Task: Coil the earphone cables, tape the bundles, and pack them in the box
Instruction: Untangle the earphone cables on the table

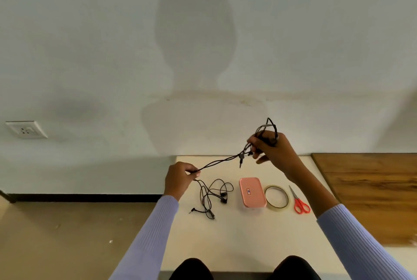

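Note:
A black earphone cable (pixel 222 160) stretches in the air between my two hands above the white table (pixel 237 239). My right hand (pixel 274 152) holds several loops of it wound round the fingers, with a plug dangling below. My left hand (pixel 180 177) pinches the cable's other end, lower and to the left. A second black earphone set (pixel 213 196) lies loose and tangled on the table under my left hand. The pink box (pixel 252 192) stands shut in the middle, with a roll of clear tape (pixel 276 196) to its right.
Red-handled scissors (pixel 299 202) lie right of the tape roll. A brown wooden surface (pixel 370 194) adjoins the table on the right. The floor lies to the left, and a wall socket (pixel 26 129) is on the far left wall.

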Demonstrator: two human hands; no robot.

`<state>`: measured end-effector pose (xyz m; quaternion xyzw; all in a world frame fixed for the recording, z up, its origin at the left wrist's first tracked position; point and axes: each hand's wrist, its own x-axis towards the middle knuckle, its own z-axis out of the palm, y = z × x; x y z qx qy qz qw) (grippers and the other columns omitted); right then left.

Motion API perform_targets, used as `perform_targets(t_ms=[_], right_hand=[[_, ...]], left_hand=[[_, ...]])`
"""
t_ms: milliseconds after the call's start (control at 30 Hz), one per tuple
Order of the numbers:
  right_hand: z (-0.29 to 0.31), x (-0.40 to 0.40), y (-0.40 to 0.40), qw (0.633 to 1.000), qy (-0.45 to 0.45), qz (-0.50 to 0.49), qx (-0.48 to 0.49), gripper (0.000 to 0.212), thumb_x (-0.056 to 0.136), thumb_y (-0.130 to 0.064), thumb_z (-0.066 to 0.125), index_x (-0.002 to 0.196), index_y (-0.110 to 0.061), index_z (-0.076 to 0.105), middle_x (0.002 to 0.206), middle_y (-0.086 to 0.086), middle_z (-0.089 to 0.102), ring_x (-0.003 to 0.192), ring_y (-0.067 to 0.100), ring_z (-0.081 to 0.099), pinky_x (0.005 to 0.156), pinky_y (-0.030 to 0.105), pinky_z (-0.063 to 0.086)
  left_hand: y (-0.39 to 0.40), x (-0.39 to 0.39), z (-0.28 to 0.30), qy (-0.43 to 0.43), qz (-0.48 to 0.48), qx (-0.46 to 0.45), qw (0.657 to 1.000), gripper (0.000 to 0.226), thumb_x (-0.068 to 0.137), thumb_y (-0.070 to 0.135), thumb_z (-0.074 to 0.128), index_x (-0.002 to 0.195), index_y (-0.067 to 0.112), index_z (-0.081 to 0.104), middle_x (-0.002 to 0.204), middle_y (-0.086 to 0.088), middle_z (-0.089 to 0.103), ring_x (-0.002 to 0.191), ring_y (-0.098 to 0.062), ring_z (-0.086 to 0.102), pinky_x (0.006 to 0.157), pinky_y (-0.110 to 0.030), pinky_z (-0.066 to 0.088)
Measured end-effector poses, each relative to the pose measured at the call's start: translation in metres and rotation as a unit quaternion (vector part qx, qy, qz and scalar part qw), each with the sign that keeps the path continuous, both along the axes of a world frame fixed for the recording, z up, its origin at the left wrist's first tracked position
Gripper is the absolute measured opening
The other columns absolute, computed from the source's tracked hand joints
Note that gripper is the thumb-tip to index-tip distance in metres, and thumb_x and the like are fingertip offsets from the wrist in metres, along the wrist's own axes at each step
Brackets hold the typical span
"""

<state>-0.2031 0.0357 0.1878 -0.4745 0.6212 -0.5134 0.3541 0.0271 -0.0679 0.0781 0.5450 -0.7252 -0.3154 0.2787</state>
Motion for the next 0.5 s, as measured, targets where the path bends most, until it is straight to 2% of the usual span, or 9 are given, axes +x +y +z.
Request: perform_targets(t_ms=[167, 333, 433, 500], right_hand=[[-0.020, -0.006, 0.008, 0.996, 0.063, -0.015, 0.053, 0.012, 0.089, -0.013, 0.062, 0.090, -0.001, 0.066, 0.074, 0.015, 0.070, 0.061, 0.021, 0.068, 0.050, 0.023, 0.054], [-0.035, 0.008, 0.002, 0.993, 0.095, 0.015, 0.074, 0.006, 0.085, -0.011, 0.067, 0.087, -0.005, 0.067, 0.081, 0.016, 0.071, 0.066, 0.020, 0.069, 0.053, 0.025, 0.057], [-0.040, 0.021, -0.006, 0.987, 0.139, 0.031, 0.079, 0.025, 0.075, -0.024, 0.079, 0.088, -0.006, 0.067, 0.076, 0.011, 0.070, 0.063, 0.013, 0.068, 0.050, 0.023, 0.056], [-0.043, 0.031, -0.013, 0.980, 0.172, 0.040, 0.087, 0.040, 0.066, -0.035, 0.083, 0.089, -0.007, 0.066, 0.075, 0.009, 0.069, 0.063, 0.016, 0.069, 0.049, 0.025, 0.056]], left_hand=[[-0.008, -0.007, 0.033, 0.053, -0.037, -0.029, 0.997, 0.016, 0.075, 0.012, 0.078, 0.090, 0.006, 0.076, 0.085, -0.005, 0.073, 0.076, -0.009, 0.064, 0.067, -0.001, 0.042], [-0.003, -0.024, 0.060, 0.116, -0.055, -0.031, 0.991, 0.021, 0.074, 0.008, 0.078, 0.093, 0.001, 0.074, 0.081, -0.013, 0.073, 0.064, -0.008, 0.066, 0.070, -0.018, 0.055], [0.004, -0.034, 0.073, 0.152, -0.061, -0.033, 0.986, 0.023, 0.074, 0.005, 0.077, 0.095, -0.002, 0.073, 0.081, -0.016, 0.072, 0.063, -0.011, 0.067, 0.068, -0.020, 0.057], [0.010, -0.040, 0.081, 0.179, -0.076, -0.030, 0.980, 0.023, 0.074, 0.004, 0.077, 0.096, -0.002, 0.072, 0.082, -0.017, 0.072, 0.065, -0.014, 0.069, 0.067, -0.021, 0.058]])
